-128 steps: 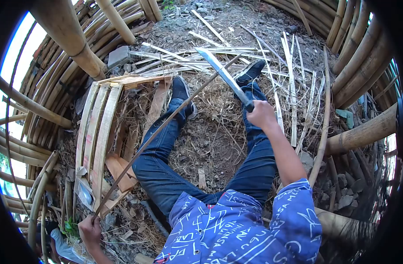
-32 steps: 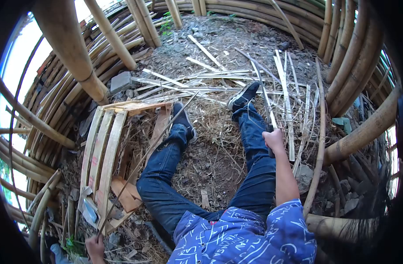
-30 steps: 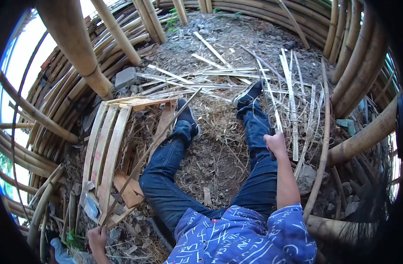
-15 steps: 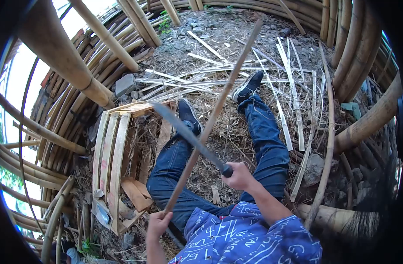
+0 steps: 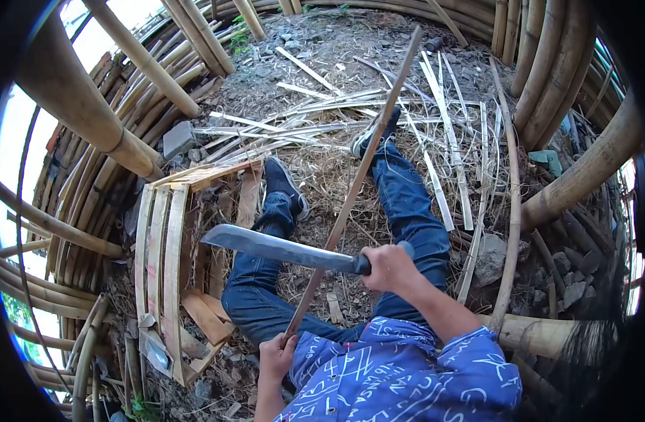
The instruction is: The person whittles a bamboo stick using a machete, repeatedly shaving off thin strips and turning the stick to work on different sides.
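Observation:
My right hand (image 5: 389,269) is closed round the dark handle of a machete (image 5: 280,248). Its broad grey blade points left and crosses over a long, thin bamboo strip (image 5: 365,158). The lower end of that strip is gripped by my left hand (image 5: 277,355), close to my waist. From there the strip slants up and away to the right, past my shoes. Both hands are above my legs in blue jeans (image 5: 410,211), which are spread apart on the ground.
A slatted wooden crate (image 5: 173,246) stands left of my leg. Many split bamboo strips (image 5: 449,141) lie on the littered ground ahead. Thick bamboo poles (image 5: 90,105) rise on both sides, with stacked poles behind. A rock (image 5: 490,260) lies to the right.
The machete has swung down from a diagonal to a nearly level position, its blade now lower across the strip. My left hand has shifted slightly right, and the view has turned a little.

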`<state>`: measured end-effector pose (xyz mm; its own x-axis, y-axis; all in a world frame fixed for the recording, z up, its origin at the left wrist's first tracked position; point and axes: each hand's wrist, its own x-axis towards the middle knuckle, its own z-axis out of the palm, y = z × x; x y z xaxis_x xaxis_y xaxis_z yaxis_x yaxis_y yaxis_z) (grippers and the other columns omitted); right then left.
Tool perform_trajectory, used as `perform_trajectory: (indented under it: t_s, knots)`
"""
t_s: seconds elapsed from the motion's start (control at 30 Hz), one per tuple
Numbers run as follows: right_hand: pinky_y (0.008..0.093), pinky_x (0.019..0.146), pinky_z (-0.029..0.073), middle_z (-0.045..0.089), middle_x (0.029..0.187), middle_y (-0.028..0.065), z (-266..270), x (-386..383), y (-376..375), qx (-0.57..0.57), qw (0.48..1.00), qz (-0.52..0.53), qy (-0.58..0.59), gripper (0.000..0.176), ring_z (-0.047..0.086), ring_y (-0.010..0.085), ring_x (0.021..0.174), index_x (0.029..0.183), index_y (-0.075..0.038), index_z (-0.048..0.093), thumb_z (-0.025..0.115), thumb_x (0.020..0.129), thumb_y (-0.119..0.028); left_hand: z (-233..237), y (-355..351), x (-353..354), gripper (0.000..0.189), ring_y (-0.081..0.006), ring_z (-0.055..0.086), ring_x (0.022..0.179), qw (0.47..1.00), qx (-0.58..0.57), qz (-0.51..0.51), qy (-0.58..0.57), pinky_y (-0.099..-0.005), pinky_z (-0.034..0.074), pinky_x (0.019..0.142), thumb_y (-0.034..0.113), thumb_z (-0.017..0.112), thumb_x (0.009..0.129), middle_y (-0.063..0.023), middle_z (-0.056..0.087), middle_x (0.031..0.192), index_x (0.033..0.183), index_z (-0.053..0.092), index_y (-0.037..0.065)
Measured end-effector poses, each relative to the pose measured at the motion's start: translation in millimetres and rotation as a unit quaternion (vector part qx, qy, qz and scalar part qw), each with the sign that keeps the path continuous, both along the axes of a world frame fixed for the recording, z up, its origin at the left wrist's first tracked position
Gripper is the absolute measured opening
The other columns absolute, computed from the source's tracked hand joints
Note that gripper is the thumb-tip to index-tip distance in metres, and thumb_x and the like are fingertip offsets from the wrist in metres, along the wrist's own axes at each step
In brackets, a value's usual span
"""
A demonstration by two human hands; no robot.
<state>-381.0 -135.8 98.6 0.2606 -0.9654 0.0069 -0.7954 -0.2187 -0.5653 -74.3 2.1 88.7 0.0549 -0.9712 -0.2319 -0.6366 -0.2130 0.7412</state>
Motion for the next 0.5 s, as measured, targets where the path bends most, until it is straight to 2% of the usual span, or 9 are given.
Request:
perform_trajectory:
  t_s: [0.03, 0.13, 0.17, 0.23, 0.27, 0.33, 0.37, 0.43, 0.5]
  knots:
    - [0.0467, 0.07, 0.055, 0.068, 0.074, 0.0175, 2.2, -6.4, -4.4, 0.003, 1.0, 0.003, 0.002, 0.025, 0.069, 0.037, 0.074, 0.088, -0.009, 0.067, 0.07, 0.068, -0.024, 1.9, -0.1, 0.0, 0.023, -0.0181, 0.049, 0.045, 1.0, 0.003, 0.003, 0.002, -0.0333, 0.04, 0.048, 0.02, 0.07, 0.09, -0.0134, 0.05, 0.053, 0.083, 0.066, -0.002]
    - [0.0444, 0.069, 0.056, 0.069, 0.074, 0.0148, 4.0, -25.5, -17.0, -0.029, 0.993, 0.025, 0.112, 0.024, 0.07, 0.0338, 0.073, 0.08, -0.008, 0.064, 0.074, 0.064, -0.023, 11.4, 2.8, 0.0, 0.028, -0.0369, 0.059, 0.053, 0.999, -0.022, -0.026, -0.037, -0.039, 0.043, 0.049, 0.024, 0.071, 0.089, -0.0205, 0.057, 0.06, 0.081, 0.066, -0.001]
    - [0.0441, 0.07, 0.056, 0.069, 0.075, 0.0144, 1.5, -34.6, -23.8, -0.031, 0.99, 0.004, 0.135, 0.025, 0.07, 0.0337, 0.073, 0.082, -0.008, 0.064, 0.074, 0.065, -0.024, 13.0, 7.4, 3.2, 0.028, -0.0369, 0.059, 0.053, 0.999, -0.019, -0.023, -0.034, -0.039, 0.043, 0.049, 0.024, 0.071, 0.089, -0.0205, 0.057, 0.06, 0.081, 0.066, -0.001]
    - [0.046, 0.073, 0.056, 0.069, 0.082, 0.0196, 7.8, -55.1, -39.9, -0.007, 0.98, -0.084, 0.179, 0.025, 0.07, 0.0361, 0.081, 0.085, -0.007, 0.065, 0.072, 0.07, -0.025, 15.1, 17.8, 16.4, 0.027, -0.0366, 0.06, 0.053, 0.998, 0.009, -0.007, -0.06, -0.0397, 0.043, 0.05, 0.024, 0.071, 0.089, -0.0206, 0.057, 0.06, 0.08, 0.066, -0.001]
    - [0.0472, 0.075, 0.056, 0.069, 0.084, 0.0221, -0.6, -71.6, -50.1, -0.01, 0.975, -0.131, 0.181, 0.025, 0.07, 0.0381, 0.085, 0.087, -0.005, 0.066, 0.07, 0.072, -0.025, 17.0, 24.0, 22.9, 0.027, -0.0372, 0.059, 0.053, 0.998, 0.014, 0.0, -0.056, -0.0406, 0.043, 0.05, 0.024, 0.071, 0.089, -0.0206, 0.057, 0.06, 0.078, 0.065, 0.0]
    - [0.0475, 0.079, 0.056, 0.071, 0.089, 0.0202, -6.9, -105.6, -72.1, 0.032, 0.97, -0.197, 0.136, 0.026, 0.069, 0.0378, 0.085, 0.091, -0.004, 0.068, 0.067, 0.073, -0.023, 18.8, 34.0, 32.5, 0.028, -0.0376, 0.059, 0.053, 0.998, 0.018, -0.006, -0.066, -0.0412, 0.043, 0.05, 0.025, 0.071, 0.088, -0.0207, 0.057, 0.059, 0.077, 0.064, -0.001]
    - [0.0469, 0.08, 0.056, 0.071, 0.091, 0.0192, -2.7, -113.1, -75.0, 0.052, 0.968, -0.203, 0.142, 0.027, 0.069, 0.0378, 0.086, 0.091, -0.003, 0.069, 0.069, 0.073, -0.023, 18.2, 36.8, 34.2, 0.029, -0.0381, 0.059, 0.053, 0.997, 0.015, -0.011, -0.08, -0.0418, 0.043, 0.05, 0.025, 0.071, 0.088, -0.0208, 0.056, 0.059, 0.076, 0.064, -0.001]
    - [0.047, 0.082, 0.056, 0.07, 0.09, 0.0208, -16.0, -118.4, -72.7, 0.012, 0.962, -0.205, 0.178, 0.029, 0.068, 0.0389, 0.087, 0.092, -0.003, 0.069, 0.071, 0.072, -0.024, 11.3, 38.4, 32.9, 0.031, -0.0394, 0.058, 0.054, 0.997, 0.005, -0.015, -0.074, -0.0429, 0.042, 0.05, 0.026, 0.07, 0.089, -0.0213, 0.056, 0.059, 0.075, 0.063, -0.001]
    - [0.0471, 0.083, 0.056, 0.07, 0.09, 0.0221, -23.0, -106.9, -63.2, 0.039, 0.967, -0.19, 0.164, 0.031, 0.069, 0.0387, 0.088, 0.092, -0.003, 0.069, 0.072, 0.071, -0.025, 7.0, 36.5, 33.4, 0.032, -0.0406, 0.058, 0.056, 0.995, 0.046, -0.009, -0.088, -0.0436, 0.043, 0.051, 0.027, 0.07, 0.089, -0.0219, 0.056, 0.06, 0.075, 0.063, -0.001]
